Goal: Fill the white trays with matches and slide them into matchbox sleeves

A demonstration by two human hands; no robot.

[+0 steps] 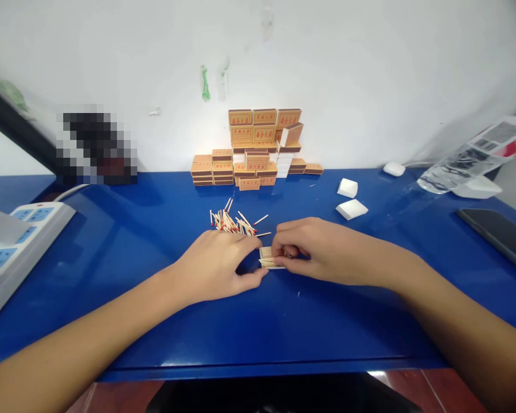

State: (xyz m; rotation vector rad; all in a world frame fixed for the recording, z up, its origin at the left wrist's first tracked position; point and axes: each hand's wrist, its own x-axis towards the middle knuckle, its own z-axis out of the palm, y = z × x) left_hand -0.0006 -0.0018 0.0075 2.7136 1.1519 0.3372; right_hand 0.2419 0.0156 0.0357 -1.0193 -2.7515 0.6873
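A small white matchbox tray [277, 268] with matches [266, 261] in it lies on the blue table in front of me. My left hand [215, 264] grips the tray's left end, thumb at the near side and index finger at the far side. The fingers of my right hand [322, 249] are closed in a pinch over the tray's right part, on some matches there; the fingertips partly hide them. Just beyond my left hand is a loose pile of red-tipped matches [230, 221], its near edge covered by that hand.
Stacked orange matchboxes [264, 135] stand against the wall. Two white trays [351, 209] lie to the right, with a white case [394, 168], a plastic bottle [460, 163] and a dark phone [499, 235] farther over. A power strip [38, 229] sits at the left.
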